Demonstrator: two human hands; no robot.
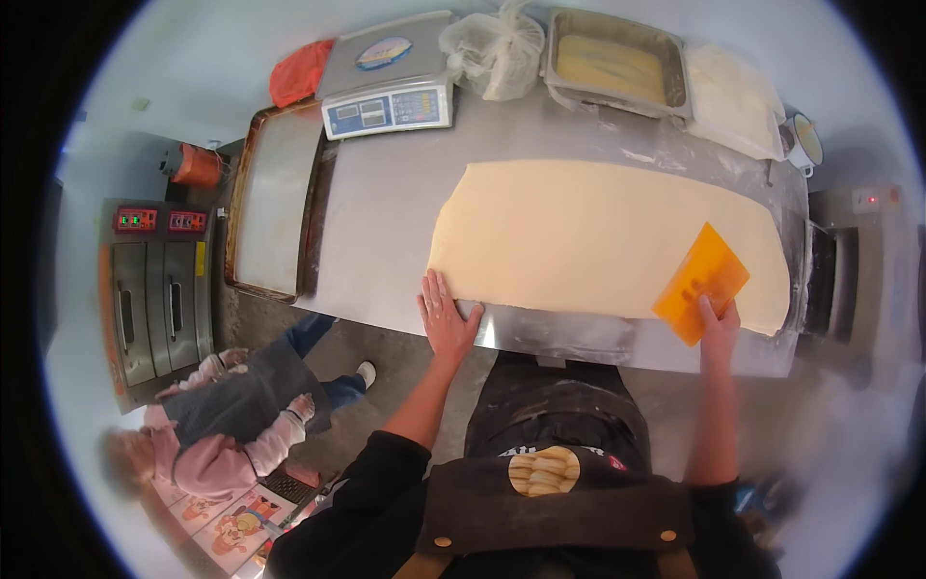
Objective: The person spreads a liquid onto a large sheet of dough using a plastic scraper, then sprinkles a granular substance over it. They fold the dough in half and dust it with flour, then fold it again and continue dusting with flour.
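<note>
A large flat sheet of pale rolled dough (579,232) spreads across the metal worktable (376,212). My left hand (448,317) lies with its fingers stretched out at the dough's near left corner, the fingertips by its edge. In my right hand (719,323) is an orange dough scraper (703,282), gripped at its lower right edge. The scraper is tilted over the right part of the dough, near the front edge. Whether its blade touches the dough I cannot tell.
Along the back stand a digital scale (386,77), a tied clear plastic bag (494,53), a metal pan (617,63), a white bag (733,101) and a mug (803,143). A baking tray (275,203) lies at left. Beyond are an oven (159,299) and another person (231,415).
</note>
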